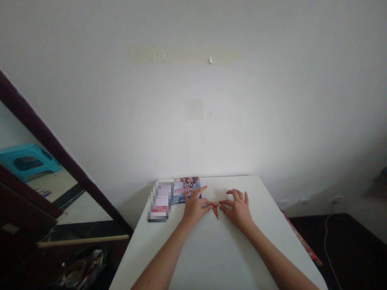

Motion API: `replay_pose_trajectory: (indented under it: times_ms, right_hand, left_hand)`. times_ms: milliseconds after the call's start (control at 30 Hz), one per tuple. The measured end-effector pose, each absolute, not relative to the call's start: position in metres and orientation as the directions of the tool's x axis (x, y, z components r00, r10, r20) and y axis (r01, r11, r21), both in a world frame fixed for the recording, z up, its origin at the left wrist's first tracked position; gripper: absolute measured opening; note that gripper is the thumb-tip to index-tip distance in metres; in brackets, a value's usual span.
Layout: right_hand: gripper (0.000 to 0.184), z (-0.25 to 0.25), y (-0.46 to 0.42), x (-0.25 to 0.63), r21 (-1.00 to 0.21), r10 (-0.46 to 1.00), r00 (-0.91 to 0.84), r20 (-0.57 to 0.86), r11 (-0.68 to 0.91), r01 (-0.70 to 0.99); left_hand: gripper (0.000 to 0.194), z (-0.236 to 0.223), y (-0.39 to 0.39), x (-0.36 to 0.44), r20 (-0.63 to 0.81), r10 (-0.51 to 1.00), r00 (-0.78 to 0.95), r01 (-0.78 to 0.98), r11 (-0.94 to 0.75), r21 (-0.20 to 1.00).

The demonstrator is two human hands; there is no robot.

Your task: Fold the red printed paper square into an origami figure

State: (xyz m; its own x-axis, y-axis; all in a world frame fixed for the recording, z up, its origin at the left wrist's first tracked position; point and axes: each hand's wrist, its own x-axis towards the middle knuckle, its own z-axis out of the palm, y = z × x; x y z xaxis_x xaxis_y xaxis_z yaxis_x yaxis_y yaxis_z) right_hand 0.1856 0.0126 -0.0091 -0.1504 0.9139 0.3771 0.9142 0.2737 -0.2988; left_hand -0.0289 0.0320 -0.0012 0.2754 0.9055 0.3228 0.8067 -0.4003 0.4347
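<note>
Between my two hands is a small folded piece of orange-red paper (215,210), its narrow point toward me. My left hand (195,207) pinches its left side between thumb and forefinger, the other fingers raised. From the right, my right hand (237,207) pinches the opposite side, its remaining fingers lifted and spread. The finer folds of the paper are too small to make out. Behind my left hand lies a colourful printed booklet (181,187), partly covered by my fingers.
A pixelated phone-like rectangle (161,201) lies at the left of the white table (208,257). A wall (193,141) stands directly behind. On the floor to the left is a bin (84,270) with litter; a blue plastic stool (28,161) shows beyond the dark frame. A cable (326,237) runs at right.
</note>
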Motion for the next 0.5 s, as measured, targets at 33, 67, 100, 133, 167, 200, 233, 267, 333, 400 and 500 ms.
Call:
replay_pose_trajectory:
  times_ms: [33,67,100,133,167,200,233,267,333,400,500]
  right_hand:
    - [0.017,-0.0086,0.0124,0.1852,-0.295,0.914,-0.150,0.377,0.272,0.916]
    - [0.017,-0.0081,0.0122,0.1849,-0.291,0.913,-0.150,0.380,0.272,0.917]
    - [0.016,-0.0078,0.0122,0.1848,-0.286,0.911,-0.152,0.383,0.274,0.918]
    - [0.016,-0.0075,0.0123,0.1848,-0.282,0.909,-0.157,0.386,0.278,0.918]
    - [0.016,-0.0073,0.0126,0.1850,-0.276,0.907,-0.165,0.387,0.285,0.918]
    - [0.016,-0.0073,0.0130,0.1852,-0.272,0.906,-0.173,0.386,0.291,0.917]
    - [0.017,-0.0074,0.0136,0.1855,-0.268,0.905,-0.180,0.385,0.296,0.917]
    - [0.017,-0.0077,0.0142,0.1859,-0.266,0.905,-0.184,0.383,0.299,0.916]
    - [0.016,-0.0089,0.0154,0.1864,-0.269,0.906,-0.185,0.380,0.300,0.915]
    - [0.016,-0.0106,0.0163,0.1865,-0.282,0.907,-0.178,0.381,0.298,0.912]
    - [0.016,-0.0127,0.0172,0.1854,-0.310,0.904,-0.167,0.394,0.302,0.901]
  left_hand:
    - [0.005,-0.0012,0.0323,-0.0290,0.320,0.905,0.282,0.816,-0.401,0.416]
    - [0.005,-0.0011,0.0327,-0.0291,0.314,0.905,0.287,0.825,-0.400,0.399]
    - [0.005,-0.0009,0.0333,-0.0292,0.305,0.907,0.290,0.834,-0.396,0.383]
    - [0.006,-0.0008,0.0339,-0.0293,0.295,0.911,0.288,0.844,-0.387,0.373]
    - [0.006,-0.0006,0.0344,-0.0295,0.284,0.917,0.281,0.852,-0.375,0.366]
    - [0.007,-0.0005,0.0348,-0.0296,0.275,0.922,0.272,0.858,-0.362,0.364]
    - [0.007,-0.0005,0.0351,-0.0298,0.270,0.926,0.263,0.863,-0.351,0.364]
    - [0.008,-0.0005,0.0350,-0.0299,0.266,0.929,0.257,0.865,-0.344,0.366]
    - [0.008,-0.0011,0.0343,-0.0300,0.266,0.930,0.252,0.862,-0.341,0.375]
    - [0.008,-0.0020,0.0331,-0.0298,0.267,0.931,0.247,0.857,-0.338,0.388]
    - [0.011,-0.0035,0.0321,-0.0294,0.253,0.935,0.250,0.843,-0.339,0.418]
